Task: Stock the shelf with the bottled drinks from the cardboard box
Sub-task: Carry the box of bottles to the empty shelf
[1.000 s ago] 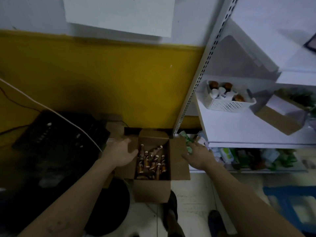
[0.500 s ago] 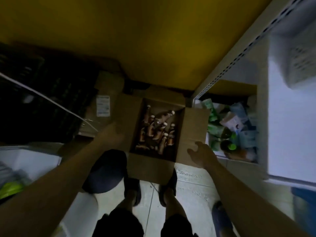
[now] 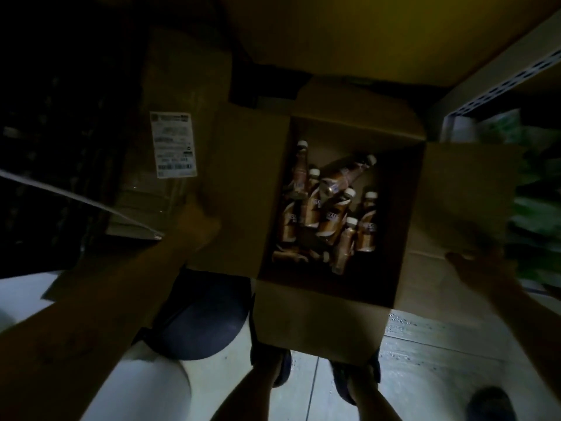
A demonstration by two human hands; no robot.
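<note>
— How many drinks?
— Perhaps eight brown white-capped plastic bottles (image 3: pixel 331 214) lay inside one open brown cardboard box (image 3: pixel 315 317).
— Hands?
— Two. The right hand (image 3: pixel 482 268) had its grip spread beside a flap; the left hand (image 3: pixel 197 229) was blurred, grip unclear.

Small shop, dim corner. Perforated metal shelf upright (image 3: pixel 501 86) at right, green packaged goods (image 3: pixel 534 214) beside it. Open cardboard box (image 3: pixel 321 317) of bottled drinks (image 3: pixel 331 208), labelled carton (image 3: pixel 173 202), tiled floor (image 3: pixel 425 360).
</note>
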